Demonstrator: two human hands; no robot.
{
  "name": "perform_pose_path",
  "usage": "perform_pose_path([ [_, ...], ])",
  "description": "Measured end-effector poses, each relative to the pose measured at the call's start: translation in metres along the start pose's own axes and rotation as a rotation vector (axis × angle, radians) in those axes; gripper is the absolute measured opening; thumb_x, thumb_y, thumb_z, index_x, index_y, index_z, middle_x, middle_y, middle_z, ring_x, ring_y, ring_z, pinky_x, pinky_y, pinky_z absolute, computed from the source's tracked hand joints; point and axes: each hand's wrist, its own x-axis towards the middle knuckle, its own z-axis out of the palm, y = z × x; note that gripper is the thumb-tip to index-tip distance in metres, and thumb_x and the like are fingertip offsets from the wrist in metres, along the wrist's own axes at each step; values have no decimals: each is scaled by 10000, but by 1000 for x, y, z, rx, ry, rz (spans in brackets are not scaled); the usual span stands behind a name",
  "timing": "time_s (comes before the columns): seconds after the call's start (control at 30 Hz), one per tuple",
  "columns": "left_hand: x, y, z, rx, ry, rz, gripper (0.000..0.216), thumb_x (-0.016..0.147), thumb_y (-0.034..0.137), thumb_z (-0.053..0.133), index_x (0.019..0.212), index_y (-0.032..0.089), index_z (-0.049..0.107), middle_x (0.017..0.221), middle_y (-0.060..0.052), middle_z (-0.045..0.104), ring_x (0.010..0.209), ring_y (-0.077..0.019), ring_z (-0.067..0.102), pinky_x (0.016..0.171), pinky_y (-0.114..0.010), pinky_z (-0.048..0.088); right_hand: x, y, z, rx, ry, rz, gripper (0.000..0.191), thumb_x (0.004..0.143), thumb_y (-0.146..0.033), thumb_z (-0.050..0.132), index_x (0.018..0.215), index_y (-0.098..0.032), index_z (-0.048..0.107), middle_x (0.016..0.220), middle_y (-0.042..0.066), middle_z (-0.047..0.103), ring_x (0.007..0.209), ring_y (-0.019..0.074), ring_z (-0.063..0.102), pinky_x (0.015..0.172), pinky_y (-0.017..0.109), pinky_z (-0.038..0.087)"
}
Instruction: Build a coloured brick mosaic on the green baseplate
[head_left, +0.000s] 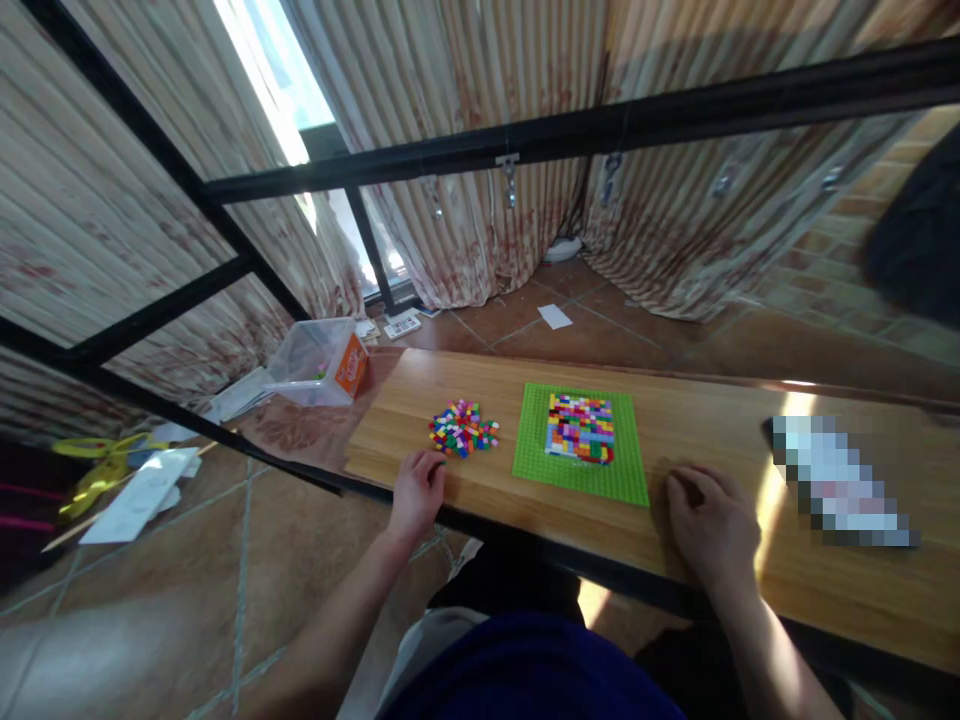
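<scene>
A green studded baseplate (529, 450) lies on the wooden table, with a block of many-coloured toy bricks (581, 425) built on its middle. To its left is a loose pile of small toy bricks (463, 430) in mixed colours. My left hand (418, 490) is at the near side of this pile, fingers curled together; a tiny greenish spot shows by the fingertips, too small to name. My right hand (712, 525) rests on the table to the right of the baseplate, fingers loosely curled under. What is inside it, if anything, is hidden.
A blurred-out flat object (840, 485) lies on the right of the table (442, 365). Beyond the table's left end, a clear plastic box (311, 365) with an orange label is on the tiled floor. A black metal frame (450, 165) and curtains stand behind.
</scene>
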Motion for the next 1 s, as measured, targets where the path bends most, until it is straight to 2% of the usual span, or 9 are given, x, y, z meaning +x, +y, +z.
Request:
perform_pose_path([
  [0.17, 2, 3, 0, 18, -11, -4, 148, 904, 166, 511, 895, 205, 654, 920, -68, 689, 931, -233, 652, 883, -393, 540, -1, 1, 0, 1, -17, -4, 332, 878, -426, 506, 918, -182, 728, 1025, 126, 701, 1011, 282, 620, 936, 439, 489],
  [0.37, 6, 21, 9, -96, -10, 2, 137, 944, 183, 489, 962, 196, 624, 878, -50, 680, 826, -193, 665, 771, -319, 537, -2, -2, 0, -10, -4, 4, 351, 886, -434, 502, 927, -171, 730, 1050, 134, 701, 1006, 273, 618, 938, 433, 490],
  [0.53, 23, 55, 28, -198, -48, 156, 182, 962, 159, 481, 989, 204, 655, 959, -46, 712, 930, -175, 677, 852, -305, 539, -2, 0, 2, 9, -9, 13, 342, 884, -432, 511, 926, -176, 734, 1043, 129, 707, 1007, 277, 623, 928, 446, 499],
  [0.7, 43, 88, 52, -276, -82, 260, 204, 974, 165, 498, 984, 199, 700, 925, -46, 712, 912, -167, 667, 837, -294, 544, -1, 0, 3, 47, 15, 28, 322, 884, -422, 520, 903, -185, 737, 1024, 115, 712, 992, 273, 632, 920, 434, 508],
  [0.87, 65, 110, 73, -295, -144, 251, 196, 959, 164, 527, 960, 193, 721, 949, -54, 716, 924, -176, 669, 870, -309, 541, 0, -2, 3, 73, 29, 24, 334, 893, -415, 507, 899, -177, 742, 1025, 120, 710, 990, 269, 632, 932, 431, 506],
  [1.0, 80, 119, 83, -254, -215, 197, 203, 914, 127, 566, 1048, 183, 708, 1025, -66, 728, 958, -194, 677, 913, -339, 541, 0, -3, 3, 79, 21, 50, 338, 890, -416, 507, 898, -176, 745, 1031, 125, 710, 997, 271, 630, 932, 434, 507],
])
